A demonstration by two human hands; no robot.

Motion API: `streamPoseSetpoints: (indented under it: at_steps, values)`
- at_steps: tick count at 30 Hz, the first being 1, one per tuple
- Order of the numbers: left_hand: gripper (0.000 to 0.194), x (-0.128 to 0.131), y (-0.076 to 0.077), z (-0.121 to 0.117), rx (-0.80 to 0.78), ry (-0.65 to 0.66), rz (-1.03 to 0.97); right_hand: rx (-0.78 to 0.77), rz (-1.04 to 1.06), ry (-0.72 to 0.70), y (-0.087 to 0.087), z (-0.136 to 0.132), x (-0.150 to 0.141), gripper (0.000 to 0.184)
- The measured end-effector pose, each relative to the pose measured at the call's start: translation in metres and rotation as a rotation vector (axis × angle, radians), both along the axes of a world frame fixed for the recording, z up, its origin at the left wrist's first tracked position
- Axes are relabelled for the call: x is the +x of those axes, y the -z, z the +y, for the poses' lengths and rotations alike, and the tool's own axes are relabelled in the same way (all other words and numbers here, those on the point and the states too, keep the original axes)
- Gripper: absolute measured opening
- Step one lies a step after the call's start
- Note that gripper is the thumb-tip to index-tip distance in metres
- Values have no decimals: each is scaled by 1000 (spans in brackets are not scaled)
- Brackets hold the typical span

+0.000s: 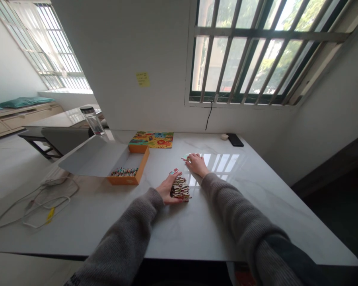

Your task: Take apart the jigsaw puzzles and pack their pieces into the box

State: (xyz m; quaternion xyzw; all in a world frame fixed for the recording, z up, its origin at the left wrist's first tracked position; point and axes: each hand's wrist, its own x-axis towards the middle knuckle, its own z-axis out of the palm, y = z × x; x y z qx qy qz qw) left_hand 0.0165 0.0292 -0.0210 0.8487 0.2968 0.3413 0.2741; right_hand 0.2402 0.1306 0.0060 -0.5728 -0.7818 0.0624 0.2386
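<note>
My left hand (166,191) is wrapped round a thick stack of jigsaw puzzle pieces (180,188), held on edge just above or on the white table; I cannot tell which. Another piece (174,171) shows by its fingertips. Farther forward and to the right, my right hand (197,163) has its fingers bent down over a small colourful puzzle piece (185,158) at the tabletop. An orange box (123,180) stands open to the left, more pieces (124,172) lined up along its near side. Behind it lies a bright picture with cartoon animals (156,140).
The box's grey lid flap (89,157) spreads leftward. A white cable (37,202) with a yellow tag lies at the table's left. A clear bottle (93,121) stands at the back left corner. At the back right are a black phone (235,140) and a small round white object (224,136).
</note>
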Motion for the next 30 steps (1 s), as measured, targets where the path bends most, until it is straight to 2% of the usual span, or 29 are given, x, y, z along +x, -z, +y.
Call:
streamPoseSetpoints:
  at_steps: [4, 7, 10, 12, 15, 16, 18, 21, 23, 26, 30]
  values:
    - [108, 0, 0, 0, -15, -13, 5, -140, -13, 28, -8, 15, -2, 41]
    - [106, 0, 0, 1, -15, -23, 20, -296, -21, -19, -17, 19, 4, 56]
    - [105, 0, 1, 2, -1, -30, 19, -399, -10, -88, -27, 13, 12, 38]
    - [105, 0, 2, 3, 10, -23, 27, -413, 16, -120, -32, 2, 19, 24]
    - [106, 1, 2, 3, 17, -13, 30, -370, 100, -145, -36, -22, 31, 27]
    - [107, 2, 2, 3, 14, -18, 21, -349, 173, -150, -36, -31, 35, 29]
    - [110, 3, 2, 3, 6, -45, -6, -333, 468, -182, -36, -51, 41, 31]
    - [107, 5, 2, 3, 5, -110, -33, -418, 732, -271, -38, -81, 43, 35]
    - [108, 4, 2, 5, 7, -132, -27, -397, 747, -287, -41, -100, 40, 35]
    - [121, 0, 4, 8, -9, -104, 1, -366, 636, -295, -43, -125, 32, 35]
    - [131, -3, 5, 9, -41, -96, 0, -368, 460, -391, -35, -145, 21, 26]
